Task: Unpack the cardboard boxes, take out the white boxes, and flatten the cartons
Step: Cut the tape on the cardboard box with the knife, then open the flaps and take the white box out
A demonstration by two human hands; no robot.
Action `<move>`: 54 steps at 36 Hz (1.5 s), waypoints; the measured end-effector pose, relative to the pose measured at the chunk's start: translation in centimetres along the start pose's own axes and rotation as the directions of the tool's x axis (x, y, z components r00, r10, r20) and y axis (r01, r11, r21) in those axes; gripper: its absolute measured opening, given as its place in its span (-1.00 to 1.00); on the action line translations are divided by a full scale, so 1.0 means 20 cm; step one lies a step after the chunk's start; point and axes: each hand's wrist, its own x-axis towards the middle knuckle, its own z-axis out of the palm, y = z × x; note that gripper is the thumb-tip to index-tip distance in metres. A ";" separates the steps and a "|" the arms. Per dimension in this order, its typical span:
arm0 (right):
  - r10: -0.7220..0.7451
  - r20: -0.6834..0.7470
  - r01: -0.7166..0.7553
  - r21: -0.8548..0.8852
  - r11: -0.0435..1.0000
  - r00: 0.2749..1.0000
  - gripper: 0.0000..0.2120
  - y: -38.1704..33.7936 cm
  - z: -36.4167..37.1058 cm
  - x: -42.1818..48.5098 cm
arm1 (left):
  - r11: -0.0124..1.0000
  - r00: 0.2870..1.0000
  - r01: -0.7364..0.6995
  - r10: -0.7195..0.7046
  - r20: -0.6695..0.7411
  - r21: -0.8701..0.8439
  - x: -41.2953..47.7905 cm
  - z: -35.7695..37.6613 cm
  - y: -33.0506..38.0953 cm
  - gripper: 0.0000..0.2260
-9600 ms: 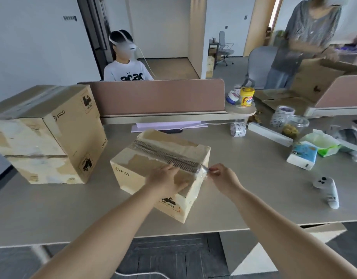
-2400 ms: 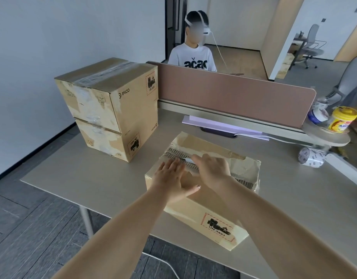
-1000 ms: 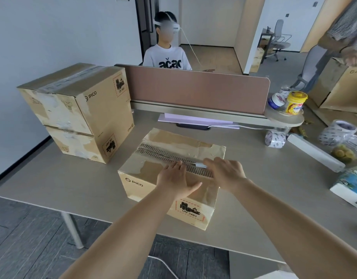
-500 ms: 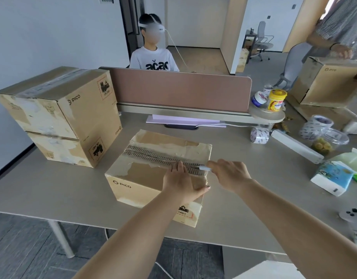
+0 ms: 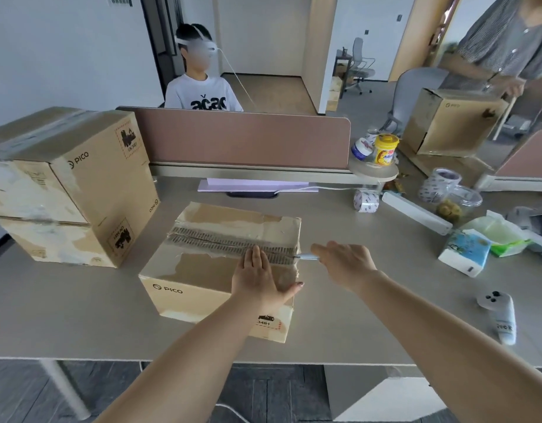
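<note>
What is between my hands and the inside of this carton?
The carton's own closed top flaps. The left hand presses flat on them; the right hand holds a thin tool at the seam's right end. The contents are hidden.

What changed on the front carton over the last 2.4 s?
The right hand, gripping a slim silver tool, slid rightward along the seam from the middle of the carton to just past its right edge. The left hand stayed flat on the top; flaps still shut, stacked cartons unmoved.
</note>
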 end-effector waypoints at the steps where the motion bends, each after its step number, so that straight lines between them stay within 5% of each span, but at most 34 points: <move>1: 0.020 -0.009 -0.020 0.011 1.000 1.000 -0.75 0.00 0.00 -0.01 | 1.000 1.000 -0.002 0.002 0.007 -0.014 0.00 0.00 -0.01 0.07; 8: 0.336 -0.035 -0.311 0.299 0.902 0.941 -0.74 0.10 0.07 -0.19 | 0.984 0.978 -0.179 0.178 -0.112 0.000 0.01 -0.01 0.05 -0.16; 16: 0.657 0.098 -0.627 0.431 0.650 0.748 -0.69 0.35 0.31 -0.55 | 0.793 0.783 -0.606 0.609 -0.129 0.067 -0.01 0.04 0.46 -0.32; 23: 0.630 0.200 -0.656 0.341 0.674 0.751 -0.81 0.72 0.62 -0.87 | 0.816 0.815 -0.579 0.579 0.017 -0.005 -0.02 0.23 0.85 -0.32; 36: 0.353 0.219 -0.410 0.335 0.848 0.910 -0.79 1.13 0.96 -0.96 | 0.934 0.920 -0.348 0.357 0.161 -0.084 -0.02 0.51 1.31 -0.32; 54: 0.280 0.117 -0.303 0.304 0.903 0.953 -0.74 1.08 0.69 -0.78 | 0.939 0.955 -0.286 0.263 -0.138 -0.190 -0.10 0.18 1.00 -0.40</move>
